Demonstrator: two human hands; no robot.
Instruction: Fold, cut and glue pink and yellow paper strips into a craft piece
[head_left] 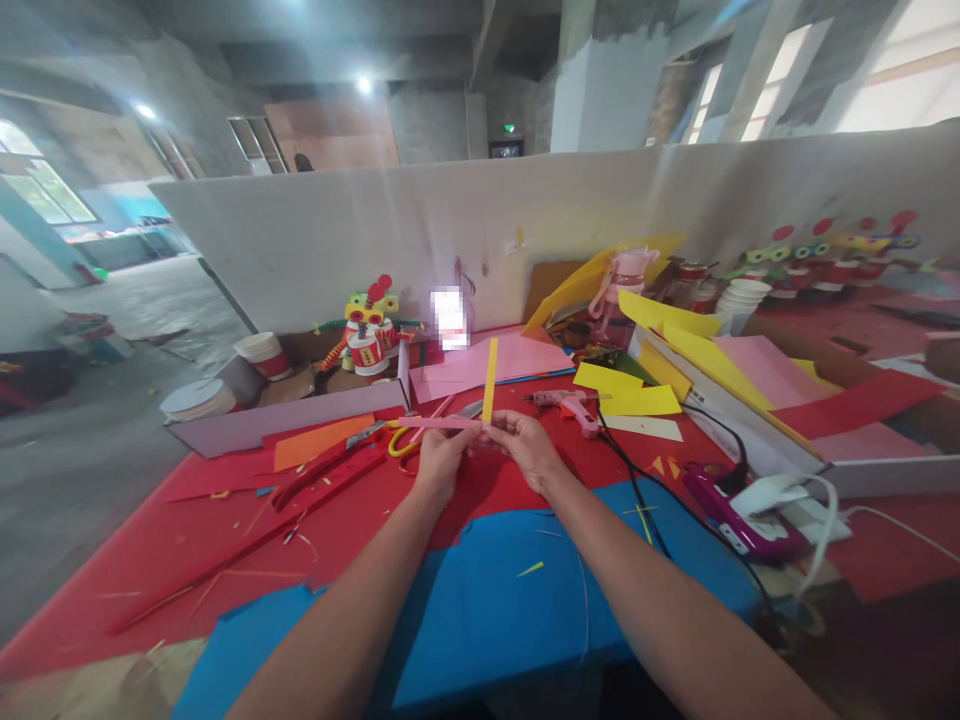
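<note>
1. The left hand is pinching one pink paper strip, its fingers closed, the strip pointing leftward.
2. The right hand is pinching one yellow paper strip, fingers closed too, the strip sticking out away from the body.
3. The two strips are meeting at the fingertips, over the red tabletop; I cannot tell whether they are joined.
4. One pair of yellow-handled scissors is lying just beside the left hand.
5. Beyond the right hand, one pink glue gun is resting near two yellow paper pieces and one white piece.
6. Blue paper is spreading beneath the forearms.
7. One purple power strip is sitting at the right.
8. Farther left, one orange sheet is lying before a cardboard tray, which is holding at least one paper-cup figure.
</note>
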